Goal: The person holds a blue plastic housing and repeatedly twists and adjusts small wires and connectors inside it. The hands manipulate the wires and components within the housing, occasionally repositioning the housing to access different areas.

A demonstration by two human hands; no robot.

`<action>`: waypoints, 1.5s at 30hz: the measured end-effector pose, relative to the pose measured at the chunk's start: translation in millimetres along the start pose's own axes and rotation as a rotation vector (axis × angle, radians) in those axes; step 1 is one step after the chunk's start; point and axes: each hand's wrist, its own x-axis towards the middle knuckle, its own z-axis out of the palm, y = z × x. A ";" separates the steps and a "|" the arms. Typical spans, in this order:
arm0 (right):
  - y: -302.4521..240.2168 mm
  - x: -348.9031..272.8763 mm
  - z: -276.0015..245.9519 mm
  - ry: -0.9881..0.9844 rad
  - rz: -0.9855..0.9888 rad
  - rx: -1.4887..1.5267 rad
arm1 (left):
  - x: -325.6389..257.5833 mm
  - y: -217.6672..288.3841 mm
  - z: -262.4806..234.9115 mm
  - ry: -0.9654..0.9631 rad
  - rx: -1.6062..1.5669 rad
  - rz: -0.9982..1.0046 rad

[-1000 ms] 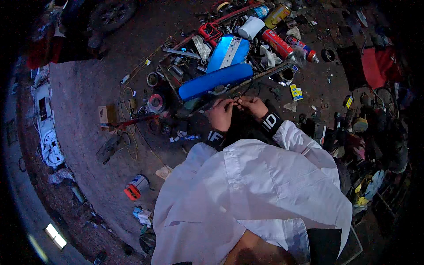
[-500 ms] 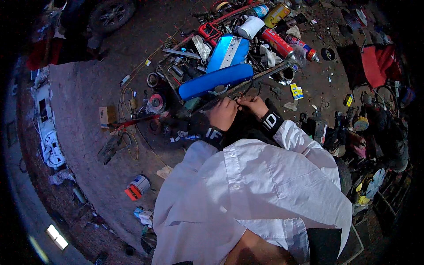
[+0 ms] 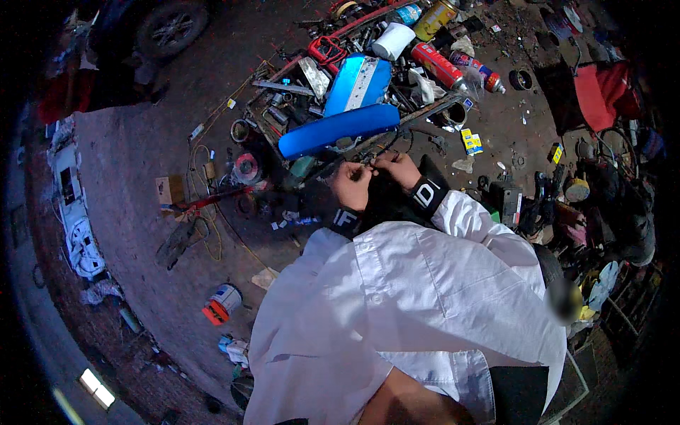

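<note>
My left hand (image 3: 351, 187) and my right hand (image 3: 399, 171) meet fingertip to fingertip in front of my chest. The fingers of both are closed in a pinch. Whatever sits between them is too small and dark to make out. Just beyond the hands lies a long blue metal box (image 3: 340, 132) with a handle on its near side. Thin dark cables (image 3: 388, 144) run between it and my right fingers. Behind the box, a shiny blue panel (image 3: 358, 85) with a pale strip rests on a heap of tools.
A metal-framed tray (image 3: 432, 108) holds the tools, a red spray can (image 3: 436, 65) and a white roll (image 3: 394, 41). Yellow cable (image 3: 207, 244) trails over the floor at left, near a white-and-orange tub (image 3: 222, 304). A yellow-and-blue packet (image 3: 471, 142) lies right of the tray.
The whole scene has shifted slightly left in the view. My left fingers have turned and curled more, with the thumb side showing; both hands stay together at the same spot.
</note>
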 end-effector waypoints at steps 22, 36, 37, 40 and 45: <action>-14.5 -7.7 3.7 -0.033 -0.260 -0.550 | -4.8 56.9 -20.7 -0.127 0.534 0.257; -12.9 -13.2 16.8 0.196 -0.618 -0.980 | 1.2 63.3 -8.8 -0.258 0.807 0.182; -11.5 -12.6 15.5 0.203 -0.543 -1.084 | 3.7 64.7 -9.3 -0.254 0.767 0.147; -9.9 -11.4 17.8 0.201 -0.703 -0.988 | 11.7 65.2 -11.2 -0.254 0.659 0.069; -1.9 -11.3 17.0 0.294 -0.731 -1.144 | 21.8 65.4 -16.5 -0.261 0.413 -0.166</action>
